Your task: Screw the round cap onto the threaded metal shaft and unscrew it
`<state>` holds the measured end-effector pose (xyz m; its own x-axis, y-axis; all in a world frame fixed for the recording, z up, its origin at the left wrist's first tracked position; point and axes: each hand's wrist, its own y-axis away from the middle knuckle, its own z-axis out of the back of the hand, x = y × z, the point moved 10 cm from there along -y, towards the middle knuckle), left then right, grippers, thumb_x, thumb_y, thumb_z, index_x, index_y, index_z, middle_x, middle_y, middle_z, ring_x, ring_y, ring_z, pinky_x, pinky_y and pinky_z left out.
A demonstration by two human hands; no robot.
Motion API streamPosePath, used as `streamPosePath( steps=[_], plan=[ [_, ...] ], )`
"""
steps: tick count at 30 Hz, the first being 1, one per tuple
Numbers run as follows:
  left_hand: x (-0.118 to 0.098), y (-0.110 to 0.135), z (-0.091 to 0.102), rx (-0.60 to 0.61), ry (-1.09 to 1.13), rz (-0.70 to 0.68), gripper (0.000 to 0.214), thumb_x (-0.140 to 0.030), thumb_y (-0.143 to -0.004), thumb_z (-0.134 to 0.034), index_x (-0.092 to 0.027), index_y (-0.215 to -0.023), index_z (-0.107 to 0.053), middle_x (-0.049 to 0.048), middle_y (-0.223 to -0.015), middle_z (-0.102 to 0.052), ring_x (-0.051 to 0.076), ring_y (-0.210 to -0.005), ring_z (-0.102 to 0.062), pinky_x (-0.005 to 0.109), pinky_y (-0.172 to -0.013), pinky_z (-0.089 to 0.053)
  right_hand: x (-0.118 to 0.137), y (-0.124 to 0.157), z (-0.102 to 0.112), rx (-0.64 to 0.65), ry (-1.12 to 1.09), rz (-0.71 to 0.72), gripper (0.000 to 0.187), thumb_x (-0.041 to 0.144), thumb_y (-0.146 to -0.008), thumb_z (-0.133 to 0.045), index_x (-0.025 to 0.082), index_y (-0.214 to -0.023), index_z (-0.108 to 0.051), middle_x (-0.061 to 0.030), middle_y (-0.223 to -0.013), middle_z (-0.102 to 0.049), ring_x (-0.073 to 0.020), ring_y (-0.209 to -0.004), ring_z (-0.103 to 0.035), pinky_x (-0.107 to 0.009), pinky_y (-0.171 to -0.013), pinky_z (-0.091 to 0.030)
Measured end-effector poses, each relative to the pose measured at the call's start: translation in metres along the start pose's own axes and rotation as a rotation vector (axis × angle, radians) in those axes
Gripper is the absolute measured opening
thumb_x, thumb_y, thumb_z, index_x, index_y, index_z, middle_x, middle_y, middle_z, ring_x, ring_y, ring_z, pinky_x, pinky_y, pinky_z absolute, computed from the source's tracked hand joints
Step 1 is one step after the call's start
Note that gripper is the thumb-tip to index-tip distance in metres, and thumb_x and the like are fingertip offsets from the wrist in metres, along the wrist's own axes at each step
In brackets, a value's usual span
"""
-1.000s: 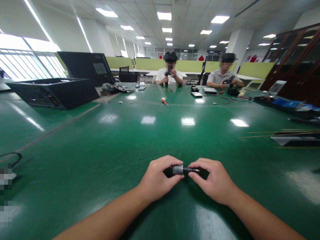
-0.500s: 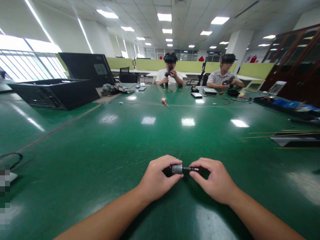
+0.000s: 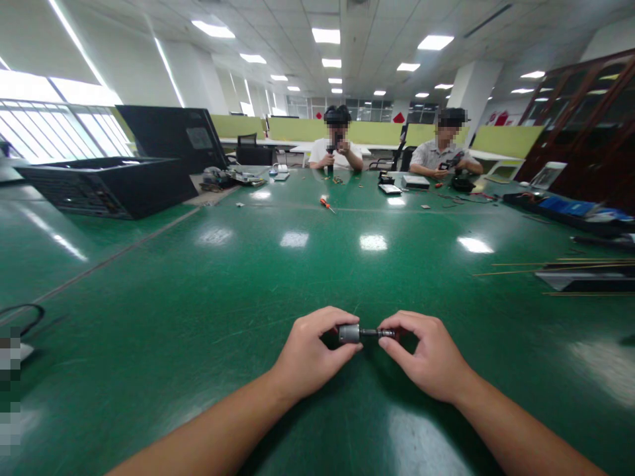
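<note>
Between my hands, low over the table, is a small metal part with a grey cylinder (image 3: 350,333) at its left end and a thin dark shaft (image 3: 368,333) running right. My left hand (image 3: 311,350) pinches the cylinder between thumb and fingers. At the other end my right hand (image 3: 430,357) grips the ribbed tip of the shaft, which its fingertips partly cover. The part lies nearly level. Its exact kind cannot be made out.
The green table (image 3: 238,277) bears an orange-handled screwdriver (image 3: 325,204) ahead. A black computer case (image 3: 119,188) stands far left. Thin rods (image 3: 585,264) and a tray of blue items (image 3: 565,205) lie right. Two people (image 3: 336,149) sit across, hands on dark tools.
My right hand has slid slightly along the shaft toward its tip, so a little more shaft shows. My left hand keeps its pinch with hardly any shift.
</note>
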<state>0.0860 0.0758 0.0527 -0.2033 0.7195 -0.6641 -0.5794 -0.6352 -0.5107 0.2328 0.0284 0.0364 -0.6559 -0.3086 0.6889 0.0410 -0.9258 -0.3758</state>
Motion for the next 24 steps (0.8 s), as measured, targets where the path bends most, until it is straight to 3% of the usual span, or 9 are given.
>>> streamPosePath(
  steps=[24],
  plan=[
    [0.0027, -0.0006, 0.0023, -0.012, 0.005, 0.033, 0.028, -0.014, -0.073, -0.078, -0.022, -0.099, -0.070, -0.0005, -0.094, -0.072, 0.014, -0.086, -0.066, 0.025, -0.080, -0.050, -0.0082, -0.0007, 0.0029, -0.003, -0.010, -0.033, 0.008, 0.023, -0.084, -0.062, 0.019, -0.084, -0.069, -0.0020, -0.076, -0.068, -0.0172, -0.071, -0.063, -0.029, -0.069, -0.047]
  ],
)
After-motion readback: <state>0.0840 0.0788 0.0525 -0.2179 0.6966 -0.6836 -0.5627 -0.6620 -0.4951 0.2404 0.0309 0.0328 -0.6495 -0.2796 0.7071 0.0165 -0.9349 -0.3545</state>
